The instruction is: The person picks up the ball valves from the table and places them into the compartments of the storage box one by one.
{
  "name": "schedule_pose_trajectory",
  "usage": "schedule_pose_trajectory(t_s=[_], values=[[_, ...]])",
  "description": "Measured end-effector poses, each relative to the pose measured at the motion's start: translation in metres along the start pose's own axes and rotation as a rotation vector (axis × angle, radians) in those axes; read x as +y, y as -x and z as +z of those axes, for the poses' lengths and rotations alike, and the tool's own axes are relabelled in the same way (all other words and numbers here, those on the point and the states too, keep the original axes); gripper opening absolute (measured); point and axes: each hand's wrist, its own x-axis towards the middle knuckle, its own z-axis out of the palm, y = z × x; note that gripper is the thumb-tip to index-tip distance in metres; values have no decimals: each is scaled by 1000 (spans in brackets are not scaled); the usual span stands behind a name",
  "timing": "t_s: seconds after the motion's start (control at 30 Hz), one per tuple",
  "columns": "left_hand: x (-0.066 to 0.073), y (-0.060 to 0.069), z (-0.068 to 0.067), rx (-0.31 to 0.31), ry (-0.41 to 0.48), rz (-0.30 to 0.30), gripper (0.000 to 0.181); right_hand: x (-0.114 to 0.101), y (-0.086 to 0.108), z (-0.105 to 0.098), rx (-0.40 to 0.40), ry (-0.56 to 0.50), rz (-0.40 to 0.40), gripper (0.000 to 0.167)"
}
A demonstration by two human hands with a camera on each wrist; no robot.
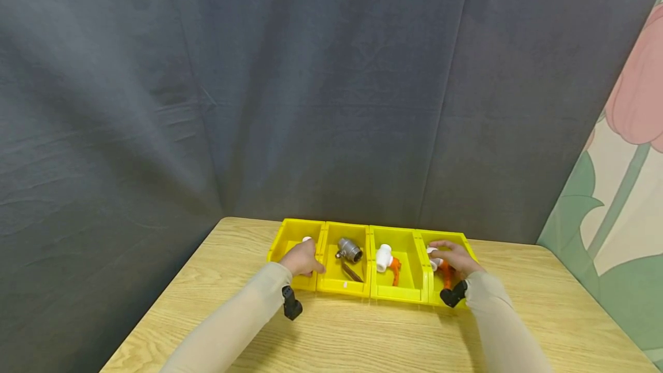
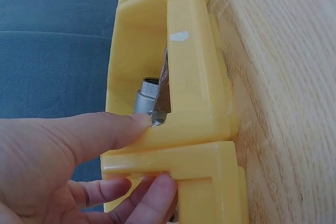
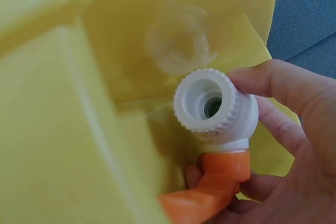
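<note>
My left hand (image 1: 303,259) is over the leftmost yellow bin. In the left wrist view its thumb (image 2: 113,132) stretches across the divider, apart from the loosely bent fingers (image 2: 152,200), and nothing shows in its grasp. Beside these fingers, a small white part (image 1: 307,239) shows in that bin, mostly hidden. My right hand (image 1: 456,256) grips a white plastic ball valve (image 3: 231,111) with an orange handle (image 3: 223,174) inside the rightmost bin. The thumb presses the white body; the other fingers lie behind the handle.
Four joined yellow bins (image 1: 344,288) stand on a wooden table (image 1: 373,332). One middle bin holds a metal ball valve (image 1: 350,250), the other a white valve (image 1: 384,258) with an orange handle. A dark curtain (image 1: 331,102) hangs behind.
</note>
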Motion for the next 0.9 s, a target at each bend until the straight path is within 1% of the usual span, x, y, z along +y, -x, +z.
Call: schedule_pose_trajectory(t_s=[0.1,0.23,0.33,0.5,0.63,0.83,0.9], values=[[1,0,0,0,6,-1,50,-1,0,0,1,0,20,49],[1,0,0,-2,13,1,48,-3,1,0,6,-2,34,49],[1,0,0,-2,8,-4,47,-4,3,1,14,-4,51,49],[1,0,0,-1,-6,-18,52,-3,3,2,10,12,66,49],[0,0,1,1,-7,-23,52,-1,2,5,22,23,59,47],[-1,0,1,4,2,-19,51,-2,1,6,26,57,28,44],[-1,-1,2,7,0,-20,52,-3,1,6,24,57,35,44]])
